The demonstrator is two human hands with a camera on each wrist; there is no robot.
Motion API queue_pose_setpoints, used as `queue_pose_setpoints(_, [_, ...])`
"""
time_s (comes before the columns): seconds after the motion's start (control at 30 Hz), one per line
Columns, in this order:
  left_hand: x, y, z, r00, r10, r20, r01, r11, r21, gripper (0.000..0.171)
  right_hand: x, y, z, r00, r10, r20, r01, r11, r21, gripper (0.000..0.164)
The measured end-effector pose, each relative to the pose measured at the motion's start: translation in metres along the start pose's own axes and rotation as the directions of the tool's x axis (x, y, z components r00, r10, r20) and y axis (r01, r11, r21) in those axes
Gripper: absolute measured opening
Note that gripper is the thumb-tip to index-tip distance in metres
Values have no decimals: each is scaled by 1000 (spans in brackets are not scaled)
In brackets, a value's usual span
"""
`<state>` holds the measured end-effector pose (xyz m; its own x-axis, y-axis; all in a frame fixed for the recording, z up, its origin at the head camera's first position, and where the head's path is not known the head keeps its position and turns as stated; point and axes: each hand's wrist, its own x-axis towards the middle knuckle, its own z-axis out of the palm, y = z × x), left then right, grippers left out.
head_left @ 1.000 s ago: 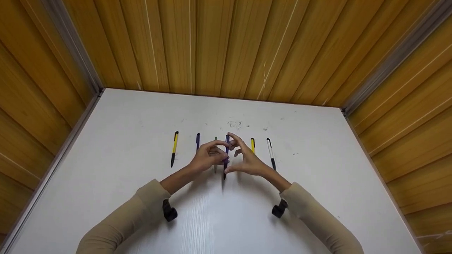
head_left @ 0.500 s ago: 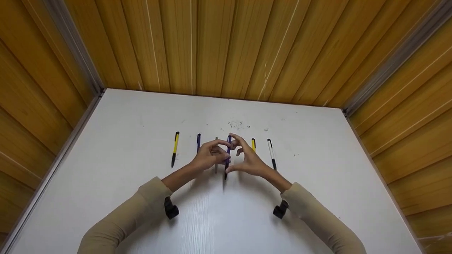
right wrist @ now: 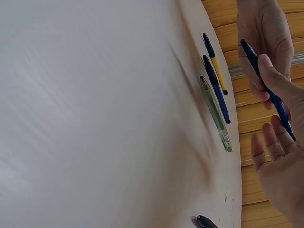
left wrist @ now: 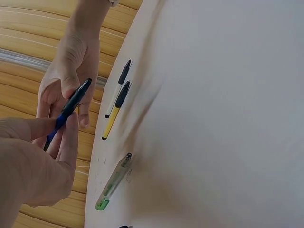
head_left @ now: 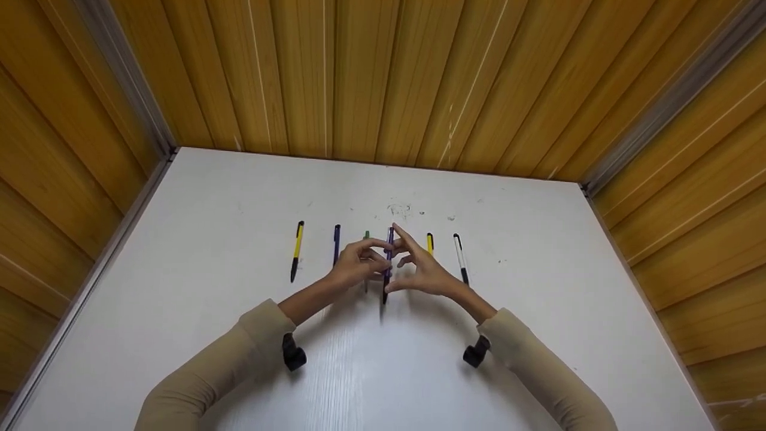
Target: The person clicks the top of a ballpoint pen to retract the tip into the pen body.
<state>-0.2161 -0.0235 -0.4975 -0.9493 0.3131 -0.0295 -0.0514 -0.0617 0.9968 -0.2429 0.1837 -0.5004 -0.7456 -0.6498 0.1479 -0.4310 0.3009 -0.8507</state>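
A blue pen (head_left: 386, 281) with a dark grip is held above the white table, its dark end toward the person. My left hand (head_left: 353, 267) pinches it at mid-length between thumb and fingers. My right hand (head_left: 428, 273) spans the pen from the other side, thumb on the dark grip and index finger at the far end. In the left wrist view, the pen (left wrist: 73, 100) slants between both hands. Below the hands lies a clear pen with green parts (right wrist: 216, 114), partly hidden in the head view by my left hand.
On the table (head_left: 359, 383), a yellow pen (head_left: 297, 251) and a dark blue pen (head_left: 336, 242) lie at left. Another yellow pen (head_left: 429, 242) and a white pen (head_left: 460, 257) lie at right. Wood-look panels (head_left: 353, 78) enclose the back and sides.
Both hands and the blue pen have drifted slightly to the right together. The hold on the pen looks the same, and the pens on the table stay where they were.
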Motion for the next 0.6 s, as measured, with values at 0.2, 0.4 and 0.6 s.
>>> queue_pose_setpoints(0.2, [0, -2, 0, 1000, -9, 10, 9, 1000, 3, 37, 0, 7, -2, 999, 0, 37, -2, 998, 59, 122])
queue_pose_setpoints(0.4, [0, -3, 0, 1000, -1, 21, 2, 1000, -10, 39, -2, 8, -6, 999, 18, 41, -21, 997, 69, 118])
queue_pose_setpoints(0.6, [1, -4, -2, 999, 29, 30, -29, 999, 14, 38, -4, 6, -8, 999, 33, 23, -35, 995, 96, 114])
